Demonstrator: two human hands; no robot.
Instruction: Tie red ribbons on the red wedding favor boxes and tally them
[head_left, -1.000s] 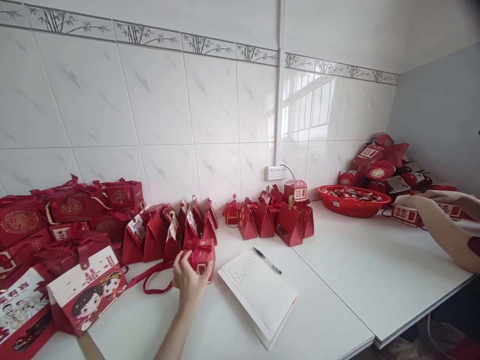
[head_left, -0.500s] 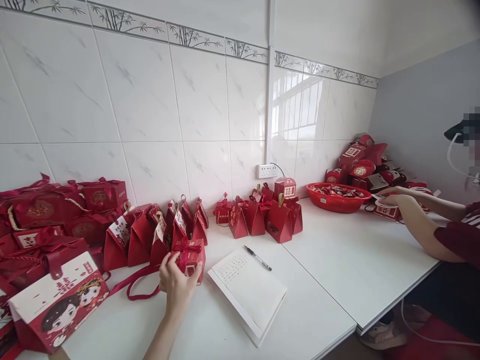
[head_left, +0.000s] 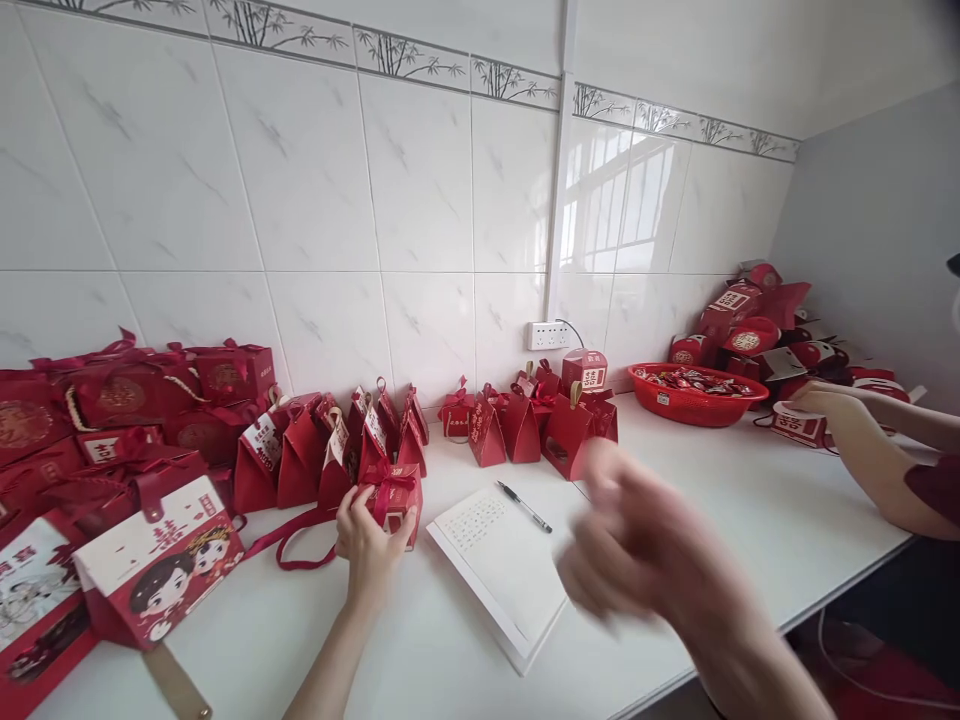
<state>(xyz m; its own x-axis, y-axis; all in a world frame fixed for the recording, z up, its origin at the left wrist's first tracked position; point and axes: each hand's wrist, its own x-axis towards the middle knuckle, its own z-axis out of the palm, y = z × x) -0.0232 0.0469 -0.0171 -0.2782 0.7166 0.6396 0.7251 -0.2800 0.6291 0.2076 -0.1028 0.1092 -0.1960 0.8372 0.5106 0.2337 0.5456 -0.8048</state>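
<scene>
White tabletop [head_left: 600, 662] lies beneath your raised, blurred right hand [head_left: 630, 540], its fingers curled; whether around anything cannot be told. To its left, past the white-paged notebook [head_left: 499, 580], your left hand [head_left: 375, 530] clamps a small red cardboard box with a ribbon bow [head_left: 396, 508] between thumb and fingers. Between the hands, nearer your right, the slim black pen [head_left: 524, 507] slants from far left to near right, before red triangular cardboard boxes [head_left: 522, 432].

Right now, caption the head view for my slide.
Left hand grips a red bow-topped cardboard box; blurred right hand near a white rectangular paper notebook.
</scene>
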